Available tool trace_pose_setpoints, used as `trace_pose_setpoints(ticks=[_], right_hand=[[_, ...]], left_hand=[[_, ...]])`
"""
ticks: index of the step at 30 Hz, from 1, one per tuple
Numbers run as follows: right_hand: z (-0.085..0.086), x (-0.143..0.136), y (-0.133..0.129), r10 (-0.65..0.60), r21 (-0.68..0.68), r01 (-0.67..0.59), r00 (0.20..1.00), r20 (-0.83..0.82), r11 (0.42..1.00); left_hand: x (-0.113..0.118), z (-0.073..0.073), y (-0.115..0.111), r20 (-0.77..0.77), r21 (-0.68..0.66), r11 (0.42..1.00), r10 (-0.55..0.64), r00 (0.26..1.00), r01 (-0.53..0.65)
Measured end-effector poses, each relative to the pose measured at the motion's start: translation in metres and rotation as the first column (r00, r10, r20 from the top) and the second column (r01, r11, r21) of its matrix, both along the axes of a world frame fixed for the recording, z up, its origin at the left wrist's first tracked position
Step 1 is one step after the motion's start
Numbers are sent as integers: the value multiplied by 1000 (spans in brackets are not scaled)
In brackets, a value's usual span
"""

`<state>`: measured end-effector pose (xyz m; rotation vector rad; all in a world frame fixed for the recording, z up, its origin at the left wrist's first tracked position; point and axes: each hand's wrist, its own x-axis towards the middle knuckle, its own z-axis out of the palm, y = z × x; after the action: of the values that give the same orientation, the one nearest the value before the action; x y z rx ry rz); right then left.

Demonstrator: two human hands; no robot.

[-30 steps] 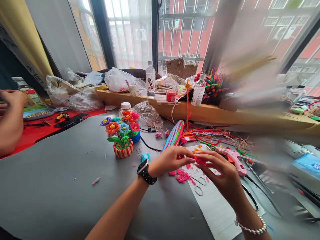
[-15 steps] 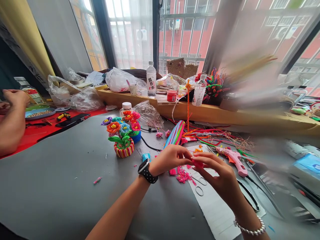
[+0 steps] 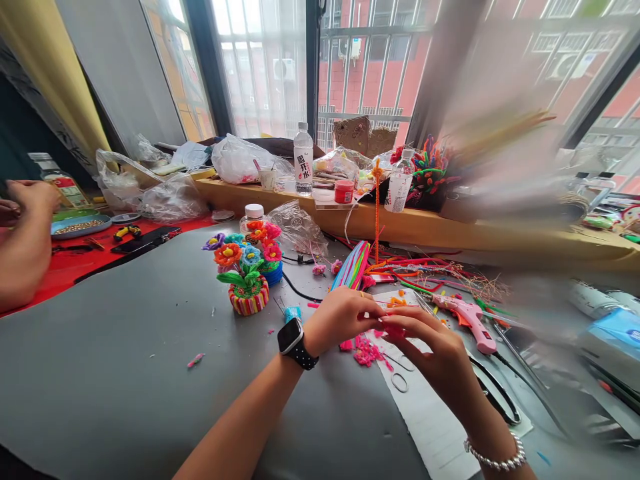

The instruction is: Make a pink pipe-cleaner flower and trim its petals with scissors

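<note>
Both hands meet over the table, fingertips nearly together. Between the thumb and fingers of my right hand (image 3: 435, 343) is a small pink fuzzy piece (image 3: 395, 329), mostly covered by the fingers. My left hand (image 3: 345, 319), with a black watch on its wrist, is closed in a pinch against the same piece. A thin reddish wire sticks out rightward near the left fingertips. Below the hands lies a heap of pink fuzzy scraps (image 3: 367, 351), beside the scissors (image 3: 399, 382) on a white sheet (image 3: 425, 427).
Two pots of fuzzy flowers (image 3: 249, 297) stand left of my hands. A pink glue gun (image 3: 473, 321) lies to the right, its cable trailing. Pipe cleaners (image 3: 353, 263) lie behind. A water bottle (image 3: 303, 160) stands on the ledge. Another person's arm (image 3: 27, 233) is at far left.
My left wrist has turned slightly, so the watch face shows more. My fingers have shifted a little around the pink piece. The table things stay put.
</note>
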<state>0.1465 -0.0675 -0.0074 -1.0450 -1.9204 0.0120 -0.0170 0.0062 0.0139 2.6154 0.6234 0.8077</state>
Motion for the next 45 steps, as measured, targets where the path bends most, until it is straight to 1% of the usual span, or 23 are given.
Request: trace_pose_setpoints(ticks=[5,12,15,19,22,25,29,33,39,45], right_hand=[[-2,0,1,-2,23,1,1000,27,1000],[-6,-2,2,-33,28,32,999,37,999],[-8,-1,3,-52,37,50,997,49,998],[-12,-2,4,-103,71,95,987,120,993],[-14,-3,5,-95,114,77,983,159,991],[-16,-5,6,-71,127,49,983,168,991],[-17,-5,5,-76,137,56,987,144,989],[-15,-6,4,-94,136,81,992,84,987],[-8,-8,2,-93,111,90,996,17,990],[-8,-7,1,-120,53,121,993,-19,991]], left_hand=[[1,-2,0,-38,93,995,46,998,-42],[3,-5,-3,-30,164,980,120,992,-113],[3,-5,-4,-36,181,975,139,990,-130],[4,-5,-4,-56,192,969,170,984,-156],[4,-6,-4,-87,186,969,178,980,-160],[2,-6,-3,-117,168,974,175,978,-154],[0,-5,-1,-129,135,983,144,981,-126],[-2,-2,0,-110,122,986,127,986,-113],[-2,-2,0,-57,159,980,131,990,-121],[1,-4,-2,-1,222,966,135,991,-132]])
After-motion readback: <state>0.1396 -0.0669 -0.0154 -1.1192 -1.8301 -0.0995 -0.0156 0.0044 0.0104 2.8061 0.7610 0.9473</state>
